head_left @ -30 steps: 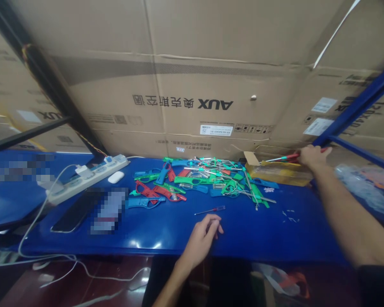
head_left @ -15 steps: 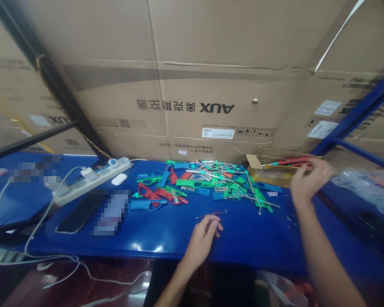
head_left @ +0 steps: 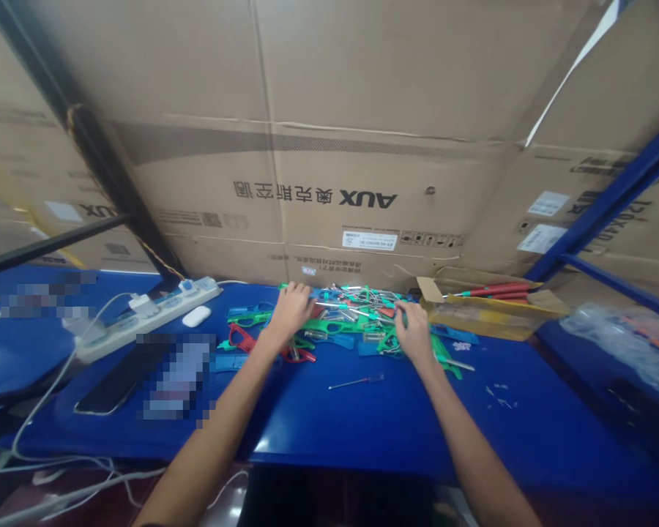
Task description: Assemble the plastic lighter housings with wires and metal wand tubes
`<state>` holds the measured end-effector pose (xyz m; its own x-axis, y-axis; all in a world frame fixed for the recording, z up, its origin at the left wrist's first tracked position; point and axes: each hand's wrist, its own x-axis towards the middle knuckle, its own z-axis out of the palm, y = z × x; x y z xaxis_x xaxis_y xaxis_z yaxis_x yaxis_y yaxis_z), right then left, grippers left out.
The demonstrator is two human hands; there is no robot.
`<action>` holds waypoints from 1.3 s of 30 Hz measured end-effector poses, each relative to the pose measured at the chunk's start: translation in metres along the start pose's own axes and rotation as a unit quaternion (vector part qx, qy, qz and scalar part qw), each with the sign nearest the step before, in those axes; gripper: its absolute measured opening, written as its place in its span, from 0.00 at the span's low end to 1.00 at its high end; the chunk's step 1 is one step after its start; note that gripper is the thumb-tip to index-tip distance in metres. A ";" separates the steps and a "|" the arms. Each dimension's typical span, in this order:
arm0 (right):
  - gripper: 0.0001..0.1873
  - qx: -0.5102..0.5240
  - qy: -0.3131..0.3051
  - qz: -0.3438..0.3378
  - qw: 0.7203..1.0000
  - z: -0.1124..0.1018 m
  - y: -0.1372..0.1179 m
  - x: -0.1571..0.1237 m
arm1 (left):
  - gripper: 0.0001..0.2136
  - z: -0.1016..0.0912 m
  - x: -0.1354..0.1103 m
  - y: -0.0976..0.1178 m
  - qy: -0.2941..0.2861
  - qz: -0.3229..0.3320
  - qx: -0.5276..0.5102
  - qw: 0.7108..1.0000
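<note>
**Left hand (head_left: 291,311) and right hand (head_left: 414,329) curled on pile of plastic parts (head_left: 340,322), grasp unclear**

Pile sits on a blue table (head_left: 362,432), against stacked cardboard cartons (head_left: 362,110). Half a second ago the left hand lay nearer than the pile, the right hand by the box (head_left: 488,315) to its right. Pile's long axis runs left to right.

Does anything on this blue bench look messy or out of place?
Yes. The coloured plastic parts lie in a tangled heap under the left hand and right hand. One small screwdriver lies alone in front, and the cardboard box behind has its print upside down.
</note>
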<state>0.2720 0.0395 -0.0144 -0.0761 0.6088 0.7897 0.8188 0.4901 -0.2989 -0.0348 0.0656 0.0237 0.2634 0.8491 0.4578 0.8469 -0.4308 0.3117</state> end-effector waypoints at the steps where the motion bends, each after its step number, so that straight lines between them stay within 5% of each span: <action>1: 0.12 0.007 -0.005 0.000 1.000 0.001 0.000 -0.004 | 0.07 0.004 -0.005 -0.008 -0.016 0.016 0.007 1.000; 8: 0.11 0.047 0.022 0.053 0.997 -0.003 -0.005 -0.013 | 0.12 0.028 -0.043 -0.024 -0.084 0.074 0.026 0.993; 23: 0.11 0.114 0.000 0.096 0.989 0.001 -0.026 -0.014 | 0.20 0.014 -0.034 -0.032 -0.061 0.040 -0.097 0.993; 28: 0.16 0.171 -0.073 0.092 0.978 0.010 -0.047 -0.016 | 0.20 0.016 -0.038 -0.005 -0.032 0.008 -0.169 0.985; 32: 0.17 0.237 -0.151 0.076 0.957 0.020 -0.071 -0.021 | 0.18 0.032 -0.047 0.029 -0.080 0.081 -0.220 0.969; 39: 0.15 0.268 -0.101 0.068 0.956 0.014 -0.078 -0.022 | 0.17 0.032 -0.049 0.041 -0.131 0.180 -0.161 0.962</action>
<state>0.2016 -0.0035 -0.0154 -0.1430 0.7708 0.6208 0.4241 0.6145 -0.6652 0.0017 0.0162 -0.0131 0.6555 0.6576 0.3715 0.5041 -0.7472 0.4331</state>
